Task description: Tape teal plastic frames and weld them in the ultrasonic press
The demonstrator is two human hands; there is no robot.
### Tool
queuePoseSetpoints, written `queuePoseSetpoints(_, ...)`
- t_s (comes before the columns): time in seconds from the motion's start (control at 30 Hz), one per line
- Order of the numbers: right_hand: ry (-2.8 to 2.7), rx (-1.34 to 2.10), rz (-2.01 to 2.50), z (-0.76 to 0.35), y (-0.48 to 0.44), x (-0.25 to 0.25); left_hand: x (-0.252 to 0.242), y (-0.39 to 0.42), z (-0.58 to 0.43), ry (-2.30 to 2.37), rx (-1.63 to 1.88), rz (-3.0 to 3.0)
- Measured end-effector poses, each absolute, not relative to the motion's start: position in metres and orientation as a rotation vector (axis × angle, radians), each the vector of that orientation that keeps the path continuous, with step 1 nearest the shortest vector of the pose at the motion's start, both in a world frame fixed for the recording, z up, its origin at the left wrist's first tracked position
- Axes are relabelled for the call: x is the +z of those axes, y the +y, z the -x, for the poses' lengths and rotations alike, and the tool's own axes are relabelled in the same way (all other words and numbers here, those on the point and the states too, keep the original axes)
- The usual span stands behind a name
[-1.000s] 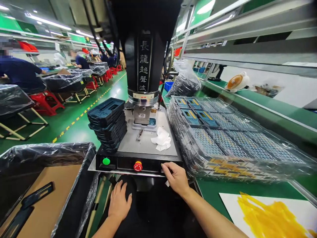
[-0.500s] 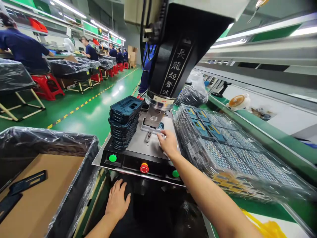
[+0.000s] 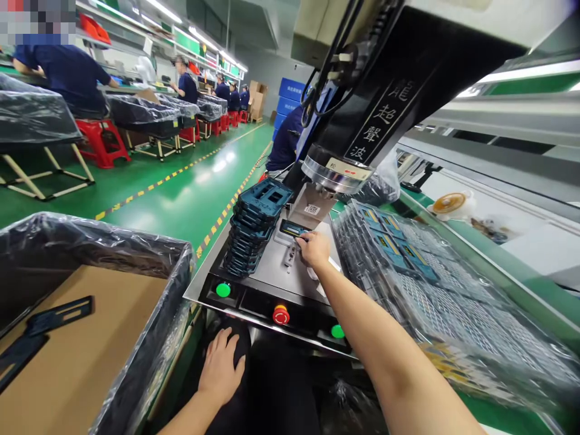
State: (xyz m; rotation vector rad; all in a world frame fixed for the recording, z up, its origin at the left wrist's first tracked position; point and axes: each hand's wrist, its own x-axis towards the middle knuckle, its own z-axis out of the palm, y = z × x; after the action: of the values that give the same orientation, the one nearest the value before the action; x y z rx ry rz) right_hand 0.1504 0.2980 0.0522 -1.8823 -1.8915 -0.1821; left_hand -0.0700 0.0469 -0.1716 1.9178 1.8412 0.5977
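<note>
My right hand (image 3: 316,249) reaches under the metal horn (image 3: 311,205) of the black press (image 3: 385,115). Its thumb and fingers pinch the near right end of a dark blue plastic panel (image 3: 290,229) with rectangular slots. The panel is over the machine's fixture; whether it is seated or raised I cannot tell. My left hand (image 3: 222,367) lies on my dark-clothed thigh, fingers stretched out, holding nothing. A tall stack of dark blue plastic frames (image 3: 251,232) stands on the machine's base plate (image 3: 277,282), left of the fixture.
Green buttons (image 3: 223,290) and a red emergency stop (image 3: 281,314) line the machine's front. To the right are stacked clear trays (image 3: 421,290) with several blue panels. A plastic-lined bin (image 3: 181,266) holds cardboard and dark panels at left. Several people sit at benches beyond.
A dark blue panel now shows in my right hand's fingers beneath the horn. The view has shifted, so the machine appears farther right. My left hand stays on my thigh.
</note>
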Motion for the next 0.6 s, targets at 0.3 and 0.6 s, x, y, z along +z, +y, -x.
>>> queuePoseSetpoints(0.3, -2.168, -0.366, 1.473, -0.153, 0.262, 0.064, -0.171, 0.043, 0.073, 1.822, 0.611, -1.879)
queuePoseSetpoints(0.6, -2.22, -0.056, 1.124, -0.156, 0.107, 0.065, -0.134, 0.022, 0.073, 1.792, 0.77, -1.645)
